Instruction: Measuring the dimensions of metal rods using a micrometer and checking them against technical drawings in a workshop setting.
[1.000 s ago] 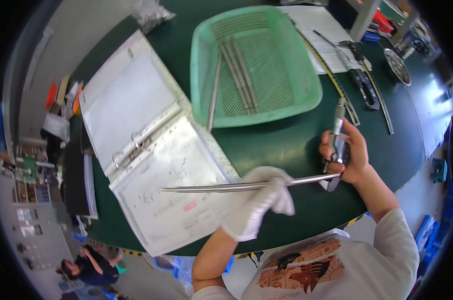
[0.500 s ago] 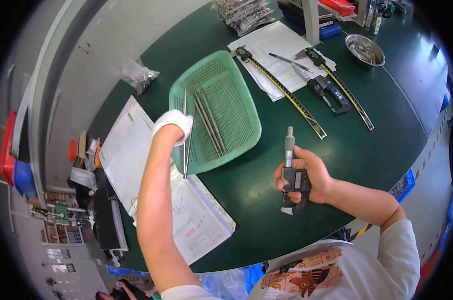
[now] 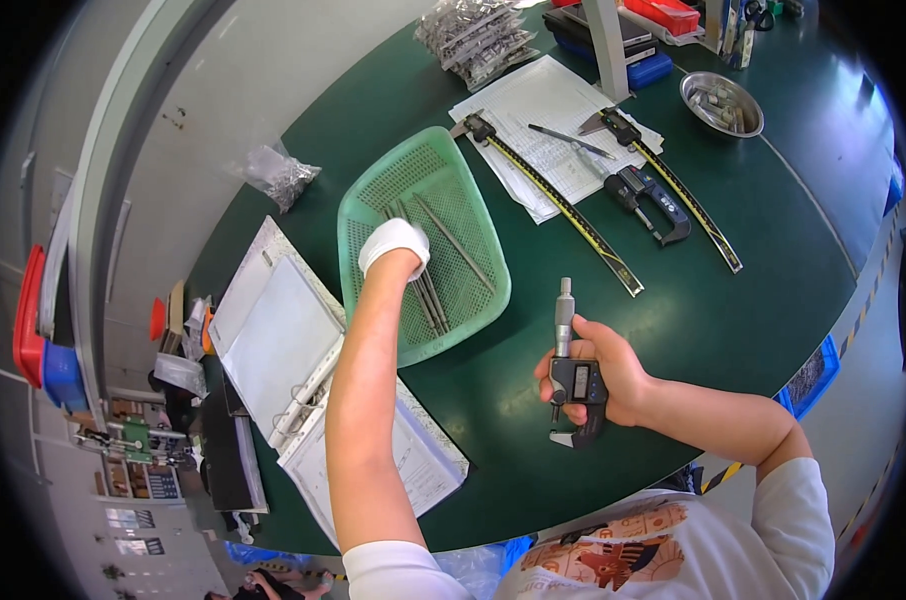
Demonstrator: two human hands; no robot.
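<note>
Reaching into the green basket (image 3: 473,215), the gloved left hand (image 3: 394,243) rests on the metal rods (image 3: 428,290); whether its grip closes, I cannot tell. Right hand (image 3: 608,375) clasps the digital micrometer (image 3: 571,375) above the table (image 3: 733,300). A jostled rod could roll out.

White-gloved left hand (image 3: 393,246) let go of the long thin metal rod — now reaching inside the green plastic mesh basket (image 3: 373,210), frame centre.
</note>
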